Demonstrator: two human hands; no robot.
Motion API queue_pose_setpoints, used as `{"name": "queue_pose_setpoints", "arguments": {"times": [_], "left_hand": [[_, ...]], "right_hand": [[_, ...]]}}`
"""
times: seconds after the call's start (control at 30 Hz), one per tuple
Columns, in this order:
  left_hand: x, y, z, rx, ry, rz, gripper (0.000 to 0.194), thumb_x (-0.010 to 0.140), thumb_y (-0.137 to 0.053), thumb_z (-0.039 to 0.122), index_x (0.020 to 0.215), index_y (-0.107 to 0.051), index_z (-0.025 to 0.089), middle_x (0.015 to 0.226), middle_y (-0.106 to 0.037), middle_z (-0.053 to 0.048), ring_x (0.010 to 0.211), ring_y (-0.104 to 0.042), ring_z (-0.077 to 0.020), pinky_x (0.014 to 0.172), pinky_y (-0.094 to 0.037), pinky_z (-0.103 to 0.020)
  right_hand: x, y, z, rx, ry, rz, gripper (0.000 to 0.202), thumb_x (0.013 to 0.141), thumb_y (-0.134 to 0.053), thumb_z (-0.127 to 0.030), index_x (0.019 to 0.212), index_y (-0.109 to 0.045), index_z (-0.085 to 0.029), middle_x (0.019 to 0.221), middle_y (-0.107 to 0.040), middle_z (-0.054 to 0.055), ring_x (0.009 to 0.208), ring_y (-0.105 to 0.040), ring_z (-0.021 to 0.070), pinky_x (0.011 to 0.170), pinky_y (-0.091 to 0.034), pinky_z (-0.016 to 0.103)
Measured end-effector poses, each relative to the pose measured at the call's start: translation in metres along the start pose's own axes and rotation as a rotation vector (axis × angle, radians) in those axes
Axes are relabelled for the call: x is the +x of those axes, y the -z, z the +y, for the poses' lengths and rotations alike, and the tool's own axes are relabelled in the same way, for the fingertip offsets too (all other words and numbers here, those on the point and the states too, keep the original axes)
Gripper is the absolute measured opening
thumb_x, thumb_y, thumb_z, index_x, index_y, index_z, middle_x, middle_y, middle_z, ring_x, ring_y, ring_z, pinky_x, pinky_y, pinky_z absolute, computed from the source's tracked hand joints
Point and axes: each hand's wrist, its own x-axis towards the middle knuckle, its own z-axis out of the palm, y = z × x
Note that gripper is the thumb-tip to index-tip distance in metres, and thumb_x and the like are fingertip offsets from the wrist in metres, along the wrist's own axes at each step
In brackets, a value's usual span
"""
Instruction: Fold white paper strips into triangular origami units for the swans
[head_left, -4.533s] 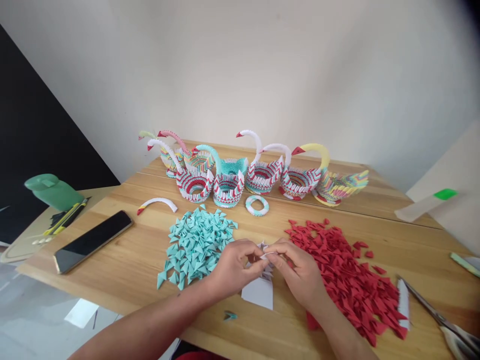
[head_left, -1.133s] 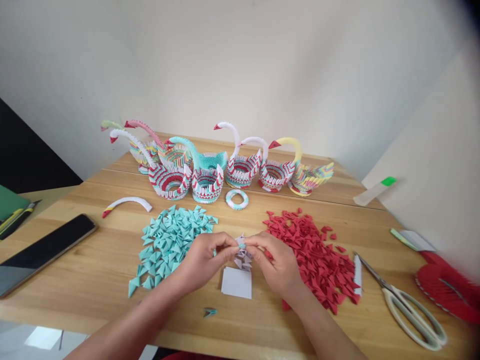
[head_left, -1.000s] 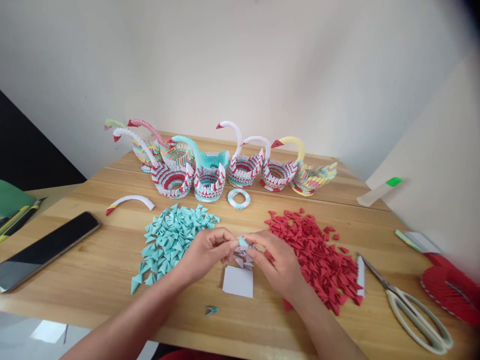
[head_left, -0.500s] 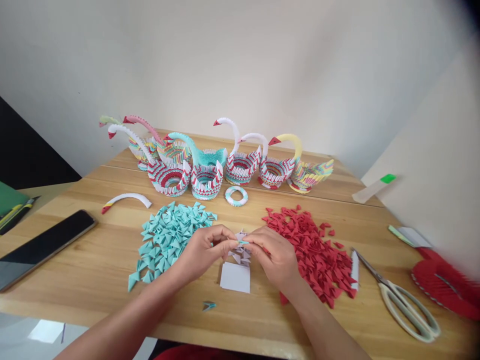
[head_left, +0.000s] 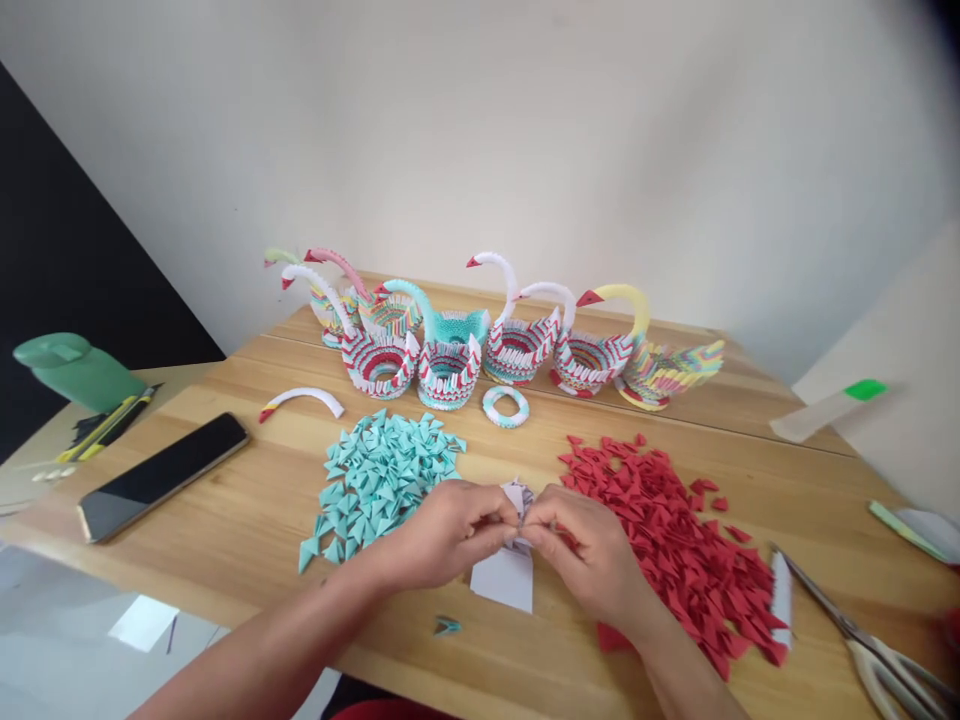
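My left hand (head_left: 469, 530) and my right hand (head_left: 581, 540) meet fingertip to fingertip above the table, both pinched. The small folded teal paper piece between them is almost wholly hidden by the fingers. Beneath the hands lie several white folded pieces (head_left: 519, 492) and a stack of white paper slips (head_left: 504, 580). A heap of teal paper triangles (head_left: 382, 470) is just left of my left hand. Past my right hand spreads a heap of red paper triangles (head_left: 675, 540). A single teal piece (head_left: 447, 626) rests nearer the table's front edge.
Several finished paper swans (head_left: 450, 375) stand along the back, with a teal-and-white paper ring (head_left: 505, 407) before them. A loose white neck (head_left: 304, 396) and a phone (head_left: 165, 475) lie left. Scissors (head_left: 847, 625) lie right; a green bottle (head_left: 75, 370) is far left.
The view has turned left, so the scene sits further right and the green bottle shows more fully. My hands stay pinched together; the teal piece seen between them is now mostly covered.
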Motion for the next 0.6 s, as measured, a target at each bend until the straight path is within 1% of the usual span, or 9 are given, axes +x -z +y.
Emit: {"name": "queue_pose_setpoints", "arguments": {"times": [0.07,0.13,0.2,0.33,0.4,0.5,0.6], "left_hand": [[0.0,0.0,-0.001,-0.039,0.004,0.012,0.015,0.089,-0.058,0.023,0.079,-0.065,0.015,0.065,-0.06,0.001,0.058,-0.052,-0.0105,0.058,-0.037,-0.02],[0.001,-0.001,-0.004,-0.049,0.009,0.059,0.016,0.089,-0.059,0.024,0.078,-0.066,0.015,0.063,-0.059,0.001,0.057,-0.05,-0.0102,0.056,-0.036,-0.02],[0.002,-0.003,-0.006,-0.04,0.019,0.112,0.017,0.088,-0.059,0.024,0.076,-0.065,0.015,0.06,-0.058,0.002,0.055,-0.049,-0.01,0.055,-0.036,-0.02],[0.004,-0.004,-0.01,0.037,0.004,0.175,0.014,0.085,-0.058,0.016,0.072,-0.065,0.014,0.06,-0.06,0.001,0.055,-0.051,-0.0105,0.057,-0.037,-0.02],[0.004,-0.003,-0.011,0.056,0.006,0.206,0.014,0.086,-0.059,0.017,0.074,-0.066,0.014,0.061,-0.061,0.0,0.056,-0.052,-0.0109,0.057,-0.037,-0.021],[0.005,-0.003,-0.014,-0.009,0.033,0.242,0.014,0.088,-0.063,0.026,0.085,-0.07,0.014,0.066,-0.067,-0.002,0.058,-0.056,-0.0117,0.057,-0.04,-0.021],[0.006,-0.003,-0.017,-0.057,-0.009,0.2,0.014,0.086,-0.068,0.028,0.089,-0.071,0.015,0.072,-0.072,-0.004,0.062,-0.061,-0.0125,0.06,-0.043,-0.02]], "right_hand": [[0.0,-0.001,0.001,0.034,-0.026,0.01,0.022,0.095,-0.055,-0.026,0.074,-0.06,-0.02,0.066,-0.06,-0.002,0.06,-0.057,0.0123,0.058,-0.043,0.023],[-0.001,-0.002,0.003,0.046,-0.059,0.046,0.02,0.094,-0.057,-0.026,0.075,-0.062,-0.021,0.066,-0.062,-0.002,0.059,-0.058,0.012,0.057,-0.044,0.022],[-0.001,-0.003,0.006,0.027,-0.079,0.098,0.017,0.092,-0.06,-0.025,0.076,-0.065,-0.022,0.066,-0.063,-0.003,0.059,-0.059,0.012,0.057,-0.044,0.021],[-0.004,-0.002,0.011,-0.048,-0.091,0.242,0.014,0.091,-0.061,-0.023,0.077,-0.066,-0.022,0.066,-0.063,-0.003,0.058,-0.059,0.012,0.055,-0.045,0.021],[-0.004,-0.002,0.011,-0.067,-0.092,0.275,0.014,0.09,-0.062,-0.024,0.077,-0.065,-0.023,0.066,-0.063,-0.003,0.057,-0.058,0.012,0.056,-0.045,0.022],[-0.003,-0.003,0.01,-0.071,-0.064,0.224,0.014,0.092,-0.059,-0.024,0.079,-0.066,-0.023,0.068,-0.064,-0.002,0.059,-0.059,0.0129,0.058,-0.046,0.023],[-0.001,-0.007,0.01,-0.075,0.002,0.156,0.017,0.094,-0.056,-0.024,0.083,-0.068,-0.023,0.071,-0.067,-0.001,0.062,-0.062,0.0142,0.058,-0.047,0.024]]}}
